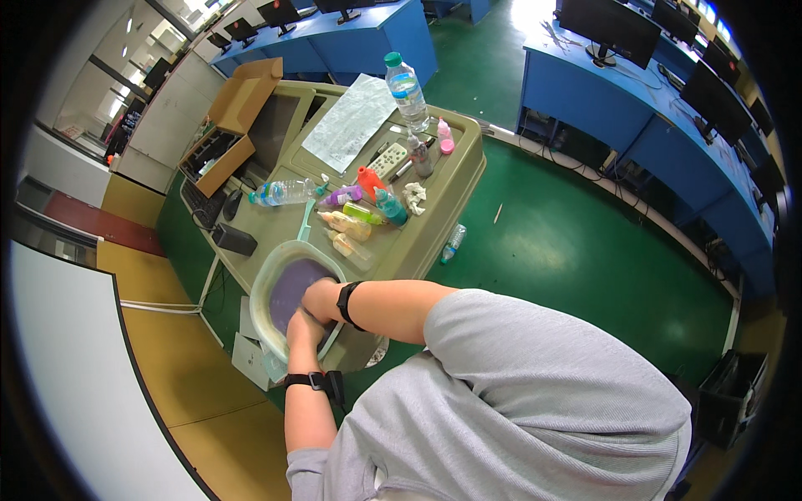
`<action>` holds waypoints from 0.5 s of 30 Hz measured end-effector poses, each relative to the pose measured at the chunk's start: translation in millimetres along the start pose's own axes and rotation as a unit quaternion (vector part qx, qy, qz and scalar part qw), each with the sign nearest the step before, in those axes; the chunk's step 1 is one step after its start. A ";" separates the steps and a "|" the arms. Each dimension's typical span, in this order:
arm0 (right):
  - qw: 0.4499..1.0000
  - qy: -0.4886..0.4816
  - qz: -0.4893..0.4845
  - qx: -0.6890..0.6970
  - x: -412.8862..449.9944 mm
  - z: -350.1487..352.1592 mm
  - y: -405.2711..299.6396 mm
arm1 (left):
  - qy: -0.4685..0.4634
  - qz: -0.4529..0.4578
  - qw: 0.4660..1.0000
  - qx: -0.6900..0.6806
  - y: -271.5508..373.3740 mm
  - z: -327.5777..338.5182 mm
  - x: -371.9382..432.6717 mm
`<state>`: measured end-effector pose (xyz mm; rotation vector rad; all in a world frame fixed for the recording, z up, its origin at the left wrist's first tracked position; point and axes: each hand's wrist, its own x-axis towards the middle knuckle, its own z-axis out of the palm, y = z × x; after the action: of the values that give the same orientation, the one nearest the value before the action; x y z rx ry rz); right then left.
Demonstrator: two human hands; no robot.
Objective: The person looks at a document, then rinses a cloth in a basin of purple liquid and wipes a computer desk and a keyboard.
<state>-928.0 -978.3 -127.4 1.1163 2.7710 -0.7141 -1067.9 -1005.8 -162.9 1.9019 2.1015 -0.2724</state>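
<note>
Both of my hands are down inside a pale green plastic basin [258, 313] that holds cloudy purple liquid [294, 285]. My left hand [303, 327] enters from the near side, a black strap around its wrist. My right hand [321, 299] reaches in from the right and lies against the left one. The fingers of both are hidden under the liquid or behind each other, so whether they hold anything cannot be seen. Just beyond the basin lie squeeze bottles: a clear one [352, 250], a cream one [346, 225] and a lime green one [362, 213].
A pale green handle [306, 220] sticks up past the basin's rim. On the olive table [382, 263] lie a water bottle [285, 193], a black speaker [234, 240] and an open cardboard box [219, 163]. A teal bottle [390, 206] stands near crumpled tissue [414, 198].
</note>
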 end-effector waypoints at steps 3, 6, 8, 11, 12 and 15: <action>1.000 -0.023 -0.009 0.001 -8.9 -4.3 5.3 | -0.014 0.010 1.000 0.020 12.9 -3.2 -6.3; 0.996 0.087 -0.010 -0.012 -19.1 4.6 10.0 | 0.057 0.000 0.998 -0.012 43.7 -21.9 -39.7; 0.988 0.148 0.004 -0.035 -19.3 12.0 4.2 | 0.091 -0.011 0.995 -0.042 41.7 -27.3 -49.3; 0.983 0.179 -0.026 -0.010 -21.6 15.6 8.0 | 0.152 -0.017 0.988 -0.029 54.0 -26.2 -66.0; 0.984 0.173 -0.038 -0.006 -21.7 16.5 8.1 | 0.159 -0.015 0.986 -0.047 53.4 -24.3 -69.3; 0.988 0.150 -0.046 -0.011 -19.7 16.7 7.9 | 0.144 -0.018 0.989 -0.023 49.8 -22.8 -73.4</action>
<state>-910.0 -993.3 -140.8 1.1885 3.0879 -0.5627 -1014.4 -1061.6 -113.8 1.9768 2.3017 0.0477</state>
